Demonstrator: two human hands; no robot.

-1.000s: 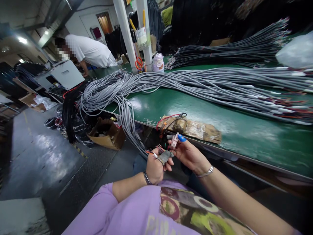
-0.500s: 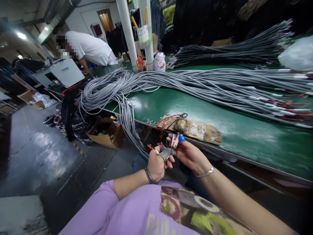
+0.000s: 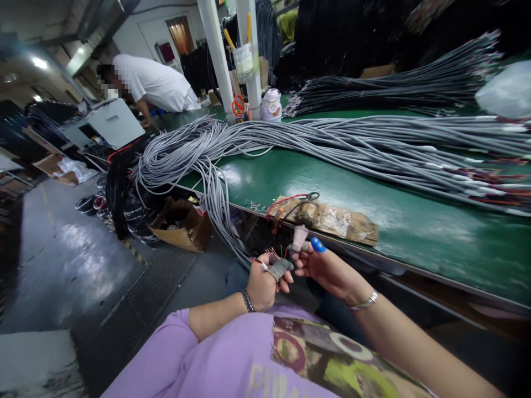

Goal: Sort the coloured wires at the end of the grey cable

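My left hand (image 3: 262, 286) is closed on the end of a grey cable, whose thin coloured wires (image 3: 274, 254) fan out above the fingers; a grey cot covers one fingertip. My right hand (image 3: 327, 269) is pinched on a small pale connector (image 3: 298, 237), held just right of those wires, with a blue cot on one finger. Both hands hover below the front edge of the green table (image 3: 373, 221).
A large bundle of grey cables (image 3: 332, 143) crosses the table and hangs off its left end. A brown board (image 3: 332, 216) with red and black wires lies near the front edge. A cardboard box (image 3: 178, 224) sits on the floor. A person in a white shirt (image 3: 153, 85) bends over a machine far left.
My right hand turned the connector and shifted slightly right and up, away from the wire ends. My left hand has barely moved.
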